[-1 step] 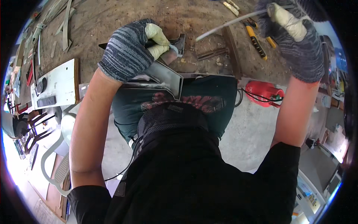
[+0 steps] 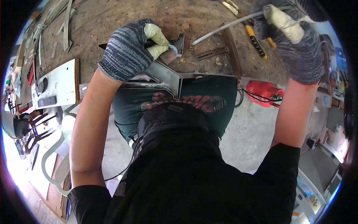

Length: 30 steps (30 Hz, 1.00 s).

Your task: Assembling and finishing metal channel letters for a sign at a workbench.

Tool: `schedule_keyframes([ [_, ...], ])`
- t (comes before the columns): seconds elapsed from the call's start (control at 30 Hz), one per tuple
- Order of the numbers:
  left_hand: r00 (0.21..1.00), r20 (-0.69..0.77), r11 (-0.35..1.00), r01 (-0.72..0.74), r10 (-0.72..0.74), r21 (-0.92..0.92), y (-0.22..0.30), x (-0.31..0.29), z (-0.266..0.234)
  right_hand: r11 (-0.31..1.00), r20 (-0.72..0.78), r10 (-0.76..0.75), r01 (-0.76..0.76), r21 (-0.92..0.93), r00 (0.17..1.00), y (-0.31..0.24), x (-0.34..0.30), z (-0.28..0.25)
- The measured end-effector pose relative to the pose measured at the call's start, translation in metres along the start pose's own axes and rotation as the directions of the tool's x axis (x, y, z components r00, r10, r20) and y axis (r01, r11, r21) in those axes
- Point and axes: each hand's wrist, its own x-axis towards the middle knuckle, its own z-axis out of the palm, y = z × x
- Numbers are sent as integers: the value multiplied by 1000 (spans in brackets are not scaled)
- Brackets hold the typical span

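**Pale rod (image 2: 223,28) in right hand (image 2: 292,37), free end over bench (image 2: 186,15)**

Rod tip sits just right of the dark bracket (image 2: 181,43), apart from it, bare wood between. Room is tighter on the right: a brown bar (image 2: 231,50) lies under the rod, and a yellow-black handle (image 2: 256,42) lies between bar and right hand.

Rod's long axis runs from the right fist down-left, free end pointing toward the left hand (image 2: 128,50). Slight bend along it.

Right hand: gloved, closed around the rod, near the far right of the bench. Left hand: gloved, thumb and fingers curled in, pinching a small pale piece (image 2: 172,48); can't tell what it is. Below that hand, a gray metal channel (image 2: 167,76) sticks out past the bench's front edge, over the person's lap.

Bench is worn, stained brown wood. White board (image 2: 59,87) at its left front, thin strips (image 2: 66,28) at upper left. Red bottle (image 2: 261,93) below the front edge, right. Gray floor (image 2: 246,130), light chair (image 2: 67,128) at left.
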Motion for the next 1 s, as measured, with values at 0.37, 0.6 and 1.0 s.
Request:
schedule_keyframes([
  [0.37, 999, -34, 999, 39, -39, -23, 1, 1, 0, 973, 120, -135, 155, -173, 984, 12, 3, 25],
  [0.6, 996, -32, 996, 78, -79, -42, 8, 2, 0, 950, 211, -182, 227, -214, 960, 15, 14, 28],
  [1.0, 999, 17, 998, 50, -51, 35, 18, 6, -2, 895, 412, -215, 348, -281, 886, 25, 27, 26],
])
